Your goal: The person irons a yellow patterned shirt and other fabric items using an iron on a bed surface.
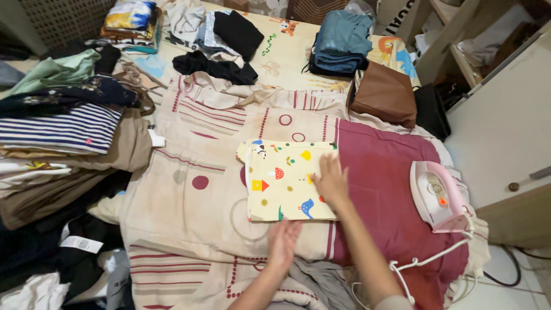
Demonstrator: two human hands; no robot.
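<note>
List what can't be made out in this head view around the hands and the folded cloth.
- Left hand: motion-blurred, so finger pose and contact with the patterned folded cloth are unclear.
- Right hand: its palm covers part of the cloth's right edge.
- Iron: controls too small to read; its white cord runs off the bottom edge.
- Clothes piles: cut off by the left edge, lower layers hidden.

White rect. label (81,243) on dark clothes, bottom left; small white tag (156,139) by striped pile
</note>
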